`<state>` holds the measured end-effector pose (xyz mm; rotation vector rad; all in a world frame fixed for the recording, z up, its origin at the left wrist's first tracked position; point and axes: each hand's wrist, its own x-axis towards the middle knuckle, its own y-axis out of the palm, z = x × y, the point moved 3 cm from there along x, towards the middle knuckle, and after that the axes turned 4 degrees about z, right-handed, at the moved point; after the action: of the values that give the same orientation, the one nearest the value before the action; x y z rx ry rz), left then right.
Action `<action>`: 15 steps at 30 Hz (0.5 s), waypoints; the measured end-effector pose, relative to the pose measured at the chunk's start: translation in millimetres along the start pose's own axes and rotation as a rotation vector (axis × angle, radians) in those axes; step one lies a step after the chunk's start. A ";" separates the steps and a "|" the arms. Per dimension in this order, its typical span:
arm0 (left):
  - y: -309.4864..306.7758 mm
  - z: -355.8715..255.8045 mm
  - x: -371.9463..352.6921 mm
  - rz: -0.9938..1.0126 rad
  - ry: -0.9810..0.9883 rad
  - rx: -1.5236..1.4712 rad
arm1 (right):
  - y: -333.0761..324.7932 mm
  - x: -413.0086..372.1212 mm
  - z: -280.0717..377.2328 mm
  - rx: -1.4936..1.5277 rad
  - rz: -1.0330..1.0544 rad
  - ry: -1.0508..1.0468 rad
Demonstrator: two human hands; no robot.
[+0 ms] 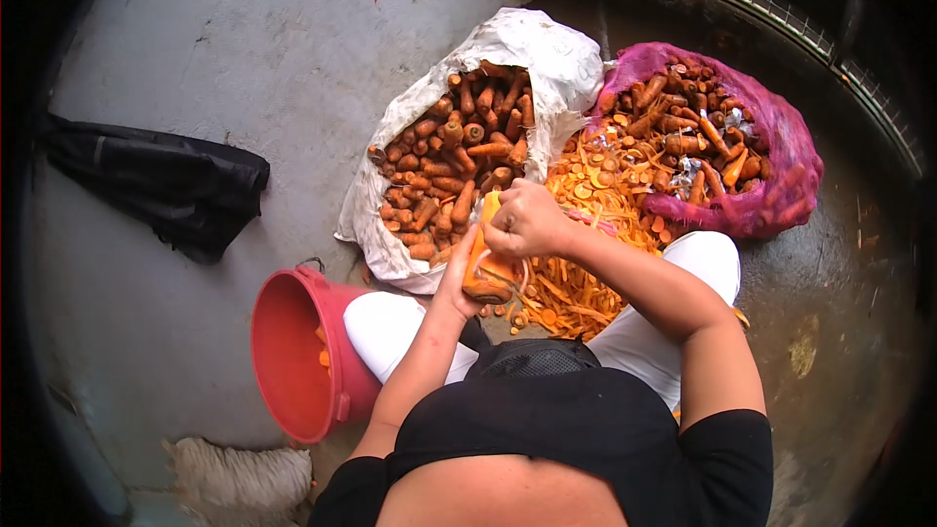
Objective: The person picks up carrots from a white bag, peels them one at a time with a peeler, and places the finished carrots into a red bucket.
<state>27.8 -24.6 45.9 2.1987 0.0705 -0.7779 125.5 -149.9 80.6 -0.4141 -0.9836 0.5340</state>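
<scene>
In front of my lap, my left hand (pixel 459 280) is wrapped around a thick carrot (pixel 485 268), its upper part bright orange and its lower end darker. My right hand (pixel 527 220) is closed in a fist against the upper end of this carrot; I cannot tell what it grips. Thin strips hang beside the carrot's lower right side. Beneath both hands spreads a heap of carrot peelings (pixel 571 298) with cut carrot ends mixed in. Just beyond, a white sack (pixel 551 54) lies with its mouth toward me, full of unpeeled carrots (pixel 449 171).
A purple mesh sack (pixel 795 176) with more carrots and scraps lies at the right. Against my left knee leans a red bucket (pixel 288 371) with a few orange pieces inside. Black cloth (pixel 161 176) lies at far left, and a whitish sack (pixel 239 473) at lower left.
</scene>
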 end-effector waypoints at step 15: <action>8.8 -5.7 -12.3 -0.017 -0.027 0.138 | -22.9 7.3 -75.5 -0.172 0.231 0.624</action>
<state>23.2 -24.3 61.4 2.3196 0.0225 -0.8441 199.4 -170.6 60.8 -0.7986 -0.3800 0.4844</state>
